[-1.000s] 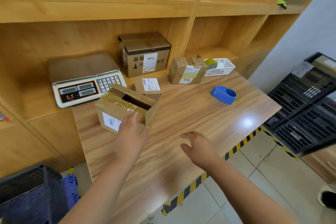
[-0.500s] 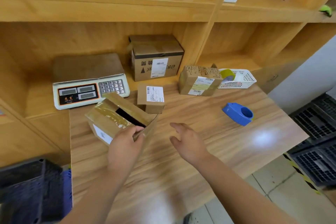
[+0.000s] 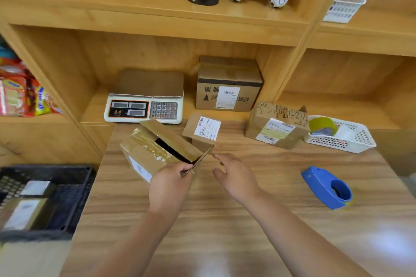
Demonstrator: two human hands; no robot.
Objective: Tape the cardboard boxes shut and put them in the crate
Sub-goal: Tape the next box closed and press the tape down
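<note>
- Cardboard box (image 3: 153, 155), brown corrugated, flaps open, sits at about 10 o'clock on the table (image 3: 225, 231) and appears tipped. White label on its near face, old glossy tape along one flap.
- Left hand (image 3: 168, 184): grip narrow, thumb and fingers pinching the corner of the near flap (image 3: 195, 163).
- Right hand (image 3: 236, 177): grip wide, fingers loosely spread, holding nothing. It is just beside the flap at its 3 o'clock, apart from it as far as I can tell.
- Handling (judged): small box, likely light. Walls stiff, but flaps bend at the fold, so a pinch on a flap corner steers it and will not carry it well.
- Better hold (judged): palms on two opposite side walls, or one hand pressing both flaps flat.
- Old tape looks slick, so fresh tape may bond poorly there.
- Blue tape dispenser (image 3: 326, 186) lies at 3 o'clock, well apart from both hands.
- Black crate (image 3: 67, 171) stands off the table at 8 o'clock, labelled parcels (image 3: 24, 213) inside, blurred.
- Step (judged): closing flaps; taping not yet begun.
</note>
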